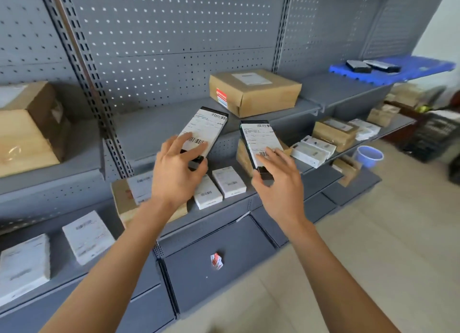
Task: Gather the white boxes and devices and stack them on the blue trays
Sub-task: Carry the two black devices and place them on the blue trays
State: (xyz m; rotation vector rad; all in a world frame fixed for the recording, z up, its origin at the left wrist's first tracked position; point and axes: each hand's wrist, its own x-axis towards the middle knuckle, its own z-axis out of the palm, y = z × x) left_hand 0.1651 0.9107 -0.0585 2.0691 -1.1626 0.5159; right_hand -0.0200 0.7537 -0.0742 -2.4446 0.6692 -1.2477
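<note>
My left hand (pixel 175 173) grips the near end of a flat black device (pixel 207 127) with a white barcode label, tilted up over the middle shelf. In my right hand (pixel 280 181) is a second labelled black device (pixel 257 137), held beside the first. A blue tray (pixel 420 67) lies on the upper shelf at the far right with two dark devices (pixel 358 65) on it. Two small white boxes (pixel 229 182) lie on the shelf below my hands. More white boxes (pixel 312 151) are stacked further right, and others (pixel 87 235) lie at lower left.
Brown cardboard parcels sit on the grey pegboard shelving: one (pixel 254 91) behind the devices, a large one (pixel 29 131) at left, others (pixel 333 133) at right. A blue bucket (pixel 368 156) stands on the floor. A red-and-white scrap (pixel 216 260) lies on the bottom shelf.
</note>
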